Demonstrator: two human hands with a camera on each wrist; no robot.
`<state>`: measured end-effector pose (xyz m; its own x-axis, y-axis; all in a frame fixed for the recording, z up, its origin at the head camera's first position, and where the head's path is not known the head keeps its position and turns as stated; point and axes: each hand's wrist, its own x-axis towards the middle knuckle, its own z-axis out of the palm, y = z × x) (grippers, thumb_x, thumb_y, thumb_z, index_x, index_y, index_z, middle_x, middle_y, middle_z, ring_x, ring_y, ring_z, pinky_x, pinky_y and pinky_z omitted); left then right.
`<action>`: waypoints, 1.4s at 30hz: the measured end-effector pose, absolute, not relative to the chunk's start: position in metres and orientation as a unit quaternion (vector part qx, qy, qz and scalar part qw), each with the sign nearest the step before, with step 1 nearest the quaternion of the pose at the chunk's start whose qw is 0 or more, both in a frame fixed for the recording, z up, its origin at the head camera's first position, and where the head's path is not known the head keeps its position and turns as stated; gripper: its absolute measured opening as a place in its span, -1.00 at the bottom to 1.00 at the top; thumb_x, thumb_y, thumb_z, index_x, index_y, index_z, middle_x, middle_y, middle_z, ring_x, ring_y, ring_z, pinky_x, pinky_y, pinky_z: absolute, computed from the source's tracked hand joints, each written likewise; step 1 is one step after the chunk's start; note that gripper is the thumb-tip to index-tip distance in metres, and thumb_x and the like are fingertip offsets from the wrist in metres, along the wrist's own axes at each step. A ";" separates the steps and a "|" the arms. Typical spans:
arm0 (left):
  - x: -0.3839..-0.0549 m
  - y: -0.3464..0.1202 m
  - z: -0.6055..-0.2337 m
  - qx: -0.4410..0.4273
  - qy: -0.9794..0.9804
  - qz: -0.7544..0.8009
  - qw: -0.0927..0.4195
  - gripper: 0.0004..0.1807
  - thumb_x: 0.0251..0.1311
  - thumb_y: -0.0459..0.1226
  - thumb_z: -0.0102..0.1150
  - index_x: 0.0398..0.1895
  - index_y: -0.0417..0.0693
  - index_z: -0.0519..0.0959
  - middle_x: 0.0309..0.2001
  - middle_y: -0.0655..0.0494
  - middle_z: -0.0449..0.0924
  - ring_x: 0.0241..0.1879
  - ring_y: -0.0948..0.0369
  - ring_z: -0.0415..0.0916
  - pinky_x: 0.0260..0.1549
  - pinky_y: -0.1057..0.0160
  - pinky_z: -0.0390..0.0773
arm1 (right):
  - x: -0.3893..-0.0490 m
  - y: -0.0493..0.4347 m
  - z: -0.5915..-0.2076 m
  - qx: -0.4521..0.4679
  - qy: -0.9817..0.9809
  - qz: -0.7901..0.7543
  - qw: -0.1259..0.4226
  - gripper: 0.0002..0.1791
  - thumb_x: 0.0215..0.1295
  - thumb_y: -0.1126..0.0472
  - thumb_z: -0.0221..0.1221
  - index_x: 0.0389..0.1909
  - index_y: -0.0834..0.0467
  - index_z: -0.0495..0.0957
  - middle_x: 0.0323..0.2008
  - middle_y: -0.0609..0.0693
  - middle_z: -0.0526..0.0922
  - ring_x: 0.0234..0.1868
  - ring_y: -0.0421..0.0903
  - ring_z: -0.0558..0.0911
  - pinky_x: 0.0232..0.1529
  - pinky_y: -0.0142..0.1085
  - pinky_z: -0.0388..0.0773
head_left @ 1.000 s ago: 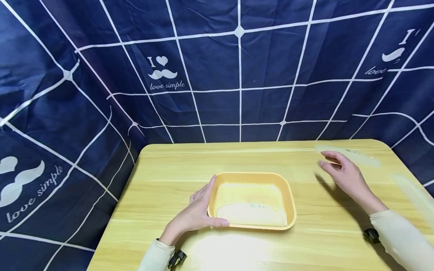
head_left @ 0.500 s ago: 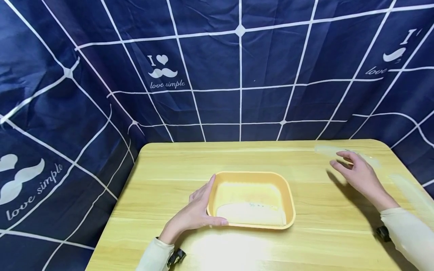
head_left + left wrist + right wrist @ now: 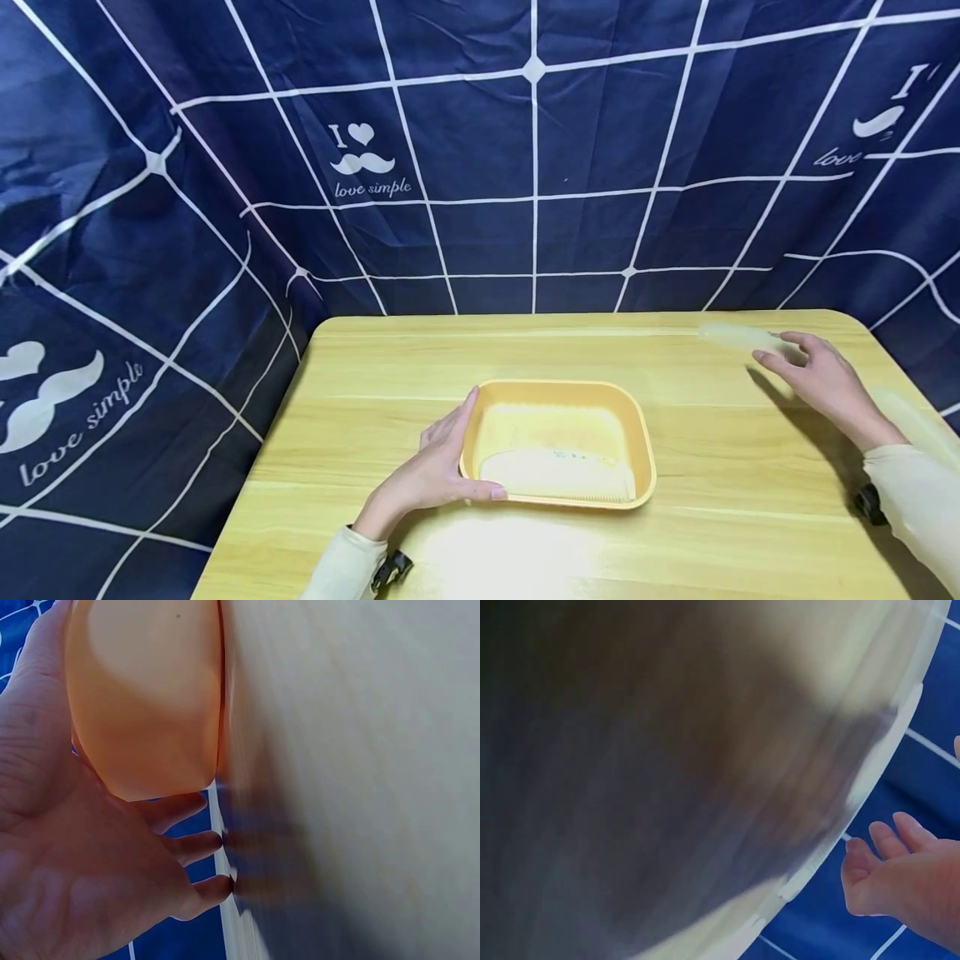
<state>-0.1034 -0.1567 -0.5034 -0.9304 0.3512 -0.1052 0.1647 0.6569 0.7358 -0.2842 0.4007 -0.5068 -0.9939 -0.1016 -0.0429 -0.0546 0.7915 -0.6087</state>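
Note:
In the head view, my left hand [image 3: 429, 477] holds the left end of an orange-yellow plastic tray [image 3: 643, 442], thumb along the front rim and fingers against its side. The left wrist view shows the tray's outer wall [image 3: 150, 712] beside the palm, some fingertips down at the table. Inside the tray lies a pale comb [image 3: 555, 475], teeth toward the front. My right hand [image 3: 821, 383] hovers at the far right, fingers loosely bent, with nothing in its grasp. It overlaps the right part of a second pale, translucent comb [image 3: 735, 336] lying near the back edge.
A third pale comb [image 3: 911, 417] lies along the right edge of the wooden table [image 3: 375, 367], partly hidden behind the right forearm. Blue curtain [image 3: 480, 233] with white lines hangs behind and at both sides. Bright glare shows in front of the tray.
My right hand has moved rightward over the table, now covering part of the comb at the back. The left hand and tray stay in place.

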 end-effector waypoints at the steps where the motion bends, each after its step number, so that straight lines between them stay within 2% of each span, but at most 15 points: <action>1: -0.103 -0.157 -0.504 0.143 0.902 0.390 0.120 0.46 -0.09 0.39 0.45 0.65 0.46 -0.44 0.67 0.28 -0.29 0.63 0.01 -0.22 0.43 -0.44 -0.13 | -0.286 0.403 -0.507 -0.043 0.947 -0.317 0.039 -0.03 0.49 -0.24 0.08 0.55 0.41 0.05 0.35 0.66 0.18 0.28 0.64 0.25 0.12 0.43 0.23; 12: -0.105 -0.156 -0.503 0.144 0.900 0.394 0.121 0.50 -0.10 0.36 0.48 0.68 0.33 -0.43 0.66 0.36 -0.34 0.63 0.01 -0.23 0.46 -0.36 -0.19 | -0.301 0.421 -0.513 -0.058 0.958 -0.276 0.048 -0.04 0.53 -0.19 0.04 0.47 0.58 0.03 0.28 0.73 0.18 0.23 0.66 0.22 0.12 0.43 0.20; 15: -0.105 -0.156 -0.503 0.146 0.899 0.394 0.122 0.49 -0.10 0.36 0.48 0.67 0.38 -0.44 0.66 0.36 -0.35 0.63 0.04 -0.24 0.46 -0.36 -0.17 | -0.304 0.425 -0.514 -0.059 0.961 -0.265 0.049 -0.05 0.54 -0.19 0.03 0.45 0.59 0.04 0.30 0.74 0.15 0.25 0.68 0.18 0.13 0.45 0.17; 19: -0.105 -0.157 -0.504 0.148 0.899 0.393 0.124 0.48 -0.09 0.36 0.47 0.65 0.44 -0.47 0.66 0.36 -0.35 0.63 0.07 -0.25 0.47 -0.36 -0.16 | -0.309 0.427 -0.517 -0.063 0.966 -0.249 0.033 -0.09 0.50 -0.17 0.10 0.39 0.59 0.16 0.27 0.71 0.20 0.25 0.67 0.18 0.13 0.44 0.18; 27: -0.105 -0.156 -0.505 0.146 0.901 0.392 0.118 0.49 -0.10 0.37 0.47 0.66 0.40 -0.45 0.66 0.37 -0.35 0.63 0.05 -0.23 0.47 -0.35 -0.17 | -0.309 0.427 -0.520 -0.059 0.971 -0.232 0.014 -0.19 0.42 -0.16 0.22 0.31 0.47 0.34 0.22 0.63 0.30 0.16 0.66 0.21 -0.15 0.48 0.19; 29: -0.104 -0.156 -0.504 0.141 0.900 0.394 0.121 0.48 -0.11 0.38 0.47 0.66 0.42 -0.44 0.66 0.38 -0.34 0.63 0.06 -0.24 0.46 -0.37 -0.17 | -0.309 0.425 -0.519 -0.068 0.969 -0.236 0.011 -0.22 0.40 -0.14 0.25 0.27 0.47 0.39 0.17 0.61 0.38 0.12 0.61 0.27 -0.12 0.39 0.22; 31: -0.103 -0.156 -0.502 0.137 0.902 0.390 0.125 0.48 -0.11 0.41 0.44 0.66 0.43 -0.44 0.65 0.39 -0.34 0.63 0.08 -0.25 0.47 -0.37 -0.17 | -0.307 0.423 -0.519 -0.070 0.968 -0.242 0.015 -0.25 0.37 -0.12 0.29 0.21 0.47 0.43 0.06 0.56 0.45 0.02 0.48 0.38 -0.13 0.19 0.32; 34: -0.103 -0.156 -0.501 0.131 0.904 0.388 0.126 0.49 -0.14 0.44 0.42 0.67 0.42 -0.43 0.65 0.39 -0.34 0.63 0.07 -0.25 0.48 -0.35 -0.13 | -0.304 0.419 -0.517 -0.066 0.964 -0.255 0.036 -0.25 0.34 -0.16 0.32 0.15 0.46 0.44 -0.07 0.42 0.46 -0.11 0.24 0.43 -0.22 -0.14 0.35; 36: -0.103 -0.156 -0.501 0.130 0.905 0.386 0.125 0.49 -0.14 0.45 0.42 0.67 0.40 -0.42 0.65 0.39 -0.33 0.63 0.06 -0.24 0.47 -0.35 -0.12 | -0.302 0.417 -0.515 -0.058 0.963 -0.259 0.054 -0.25 0.33 -0.20 0.32 0.12 0.42 0.43 -0.09 0.30 0.41 -0.16 0.15 0.41 -0.30 -0.28 0.31; 39: -0.103 -0.156 -0.502 0.132 0.904 0.387 0.126 0.49 -0.13 0.43 0.43 0.66 0.43 -0.43 0.65 0.39 -0.33 0.63 0.06 -0.24 0.47 -0.36 -0.13 | -0.298 0.413 -0.514 -0.054 0.960 -0.266 0.063 -0.28 0.32 -0.21 0.32 0.07 0.36 0.39 -0.12 0.23 0.41 -0.23 0.06 0.42 -0.39 -0.32 0.34; 42: -0.103 -0.156 -0.502 0.136 0.903 0.388 0.124 0.47 -0.11 0.40 0.45 0.66 0.44 -0.43 0.66 0.35 -0.31 0.63 0.03 -0.23 0.45 -0.38 -0.14 | -0.293 0.408 -0.515 -0.057 0.956 -0.281 0.056 -0.35 0.36 -0.14 0.31 0.06 0.35 0.37 -0.16 0.24 0.50 -0.33 -0.05 0.46 -0.52 -0.26 0.44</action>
<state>-0.1031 -0.1556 -0.5023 -0.9321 0.3419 -0.1191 0.1487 0.6614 0.7351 -0.2932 0.4082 -0.5145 -0.9874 -0.1398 -0.0747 -0.0771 0.8354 -0.5443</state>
